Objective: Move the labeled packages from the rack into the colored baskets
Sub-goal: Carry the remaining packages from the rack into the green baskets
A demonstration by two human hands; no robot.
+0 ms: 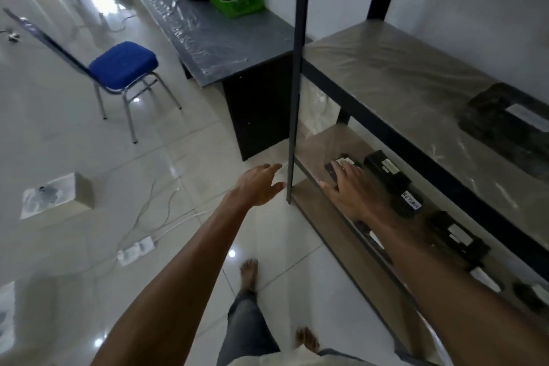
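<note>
Right hand: your right hand [350,190] reaches into the lower shelf [315,145] of the rack, fingers straight and spread over the near end of a small black package [331,171]. It grips nothing yet; I cannot tell whether the tips press down.
Left hand: your left hand [258,187] hangs relaxed and empty just outside the rack post [297,83], probably for balance as you lean in.
Packages: more black packages lie in a row along that shelf, labels facing up for reading. One is marked RETURN [411,200], and a larger package [505,125] sits on the shelf above.
Basket: the green basket [252,0] stands on the table [214,36], well apart from the rack, with something dark inside.
Next: you likely need to curl your fingers round the package, then read its label.
</note>
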